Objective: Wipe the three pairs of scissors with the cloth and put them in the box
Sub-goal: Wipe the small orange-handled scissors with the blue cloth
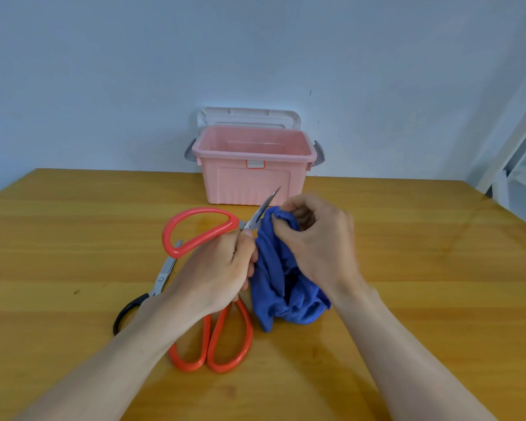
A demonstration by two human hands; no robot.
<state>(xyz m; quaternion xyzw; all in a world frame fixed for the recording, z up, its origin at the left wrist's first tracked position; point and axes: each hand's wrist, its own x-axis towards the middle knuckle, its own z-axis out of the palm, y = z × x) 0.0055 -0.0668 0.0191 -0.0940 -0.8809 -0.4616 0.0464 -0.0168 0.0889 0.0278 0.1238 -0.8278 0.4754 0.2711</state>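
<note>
Three scissors, none boxed: box looks empty. Left hand grips red scissors; right hand pinches cloth, wiping. Two pairs wait on table.

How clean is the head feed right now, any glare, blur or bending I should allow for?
Head view: even, soft light with faint shadows; mild sheen on the yellow wooden table. Wide-angle bending curves the table's far edge. The right hand gripping the crumpled blue cloth is slightly soft; the held red-handled scissors, left hand and open pink plastic box read clearly.
</note>
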